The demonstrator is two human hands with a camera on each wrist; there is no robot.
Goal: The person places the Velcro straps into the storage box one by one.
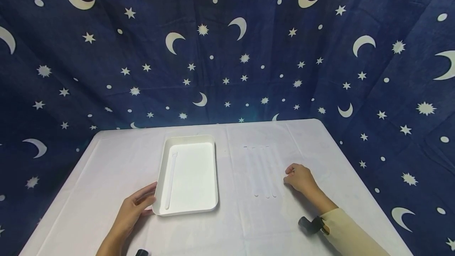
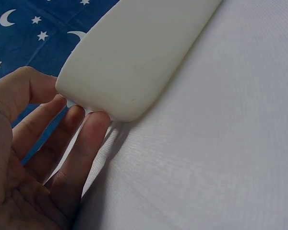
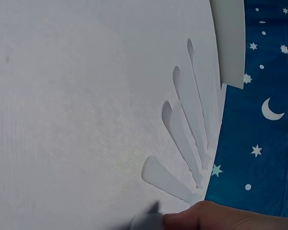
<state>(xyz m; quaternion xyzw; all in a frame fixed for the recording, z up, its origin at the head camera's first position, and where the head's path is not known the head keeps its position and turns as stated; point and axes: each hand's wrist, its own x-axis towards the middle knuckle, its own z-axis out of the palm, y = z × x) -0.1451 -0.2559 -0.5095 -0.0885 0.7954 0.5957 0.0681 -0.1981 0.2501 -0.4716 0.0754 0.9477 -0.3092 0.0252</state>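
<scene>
A white tray [image 1: 215, 177] stands left of the table's middle. In it lies one slim white utensil [image 1: 171, 181] with a small fork-like head at the far end. My left hand [image 1: 133, 206] holds the tray's near left side; in the left wrist view the thumb and fingertips [image 2: 93, 124] are at its rim. Right of the tray, several similar white utensils [image 3: 173, 139] lie side by side, rounded ends towards me. My right hand [image 1: 300, 177] is just right of them, fingers curled. In the right wrist view its thumb [image 3: 192, 218] pinches a pale, rounded utensil end [image 3: 146, 222].
A white cloth [image 1: 117, 161] covers the table. Behind it and along the sides hangs a dark blue curtain [image 1: 220, 70] with moons and stars. A black wrist-worn device [image 1: 310, 225] sits at the right sleeve [image 1: 350, 232].
</scene>
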